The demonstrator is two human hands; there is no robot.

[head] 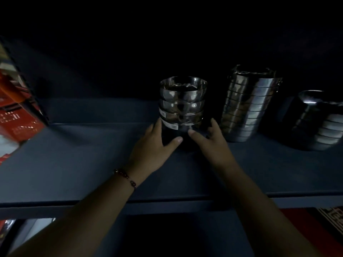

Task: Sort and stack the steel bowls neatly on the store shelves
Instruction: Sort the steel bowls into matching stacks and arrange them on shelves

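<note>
Dim store shelving, dark blue-grey; the shelf (74, 164) fills the middle of the view, its back in near-total shadow. Three stacks of steel bowls stand in a row on the right half of the shelf, toward the back edge. Middle stack of bowls (182, 102): nested, upright, open mouths up, white sticker labels on the lower left rims; it sits near the shelf's centre. Left hand (157, 143) is at the stack's lower left side, fingers curved round behind the base, thumb lying across the front. Right hand (209, 140) is at the lower right side, thumb pointing in toward the left thumb, fingers curled round the far side. Both hands grasp the base of this stack between them; the bottom bowls are lost in shadow, so whether the stack rests on the shelf or is slightly lifted cannot be told. Beaded bracelet (125, 178), dark red, on the left wrist. Taller stack (248, 104) stands just beside the right hand, leaning a little, many thin rims visible. Third stack (315, 123) sits near the right edge of the shelf, tilted in the wide-angle view, apart from the taller one. Red boxes (14, 108) at the left end of the shelf, print blurred. Red patterned packaging (324, 219) shows below the front edge at lower right.
</note>
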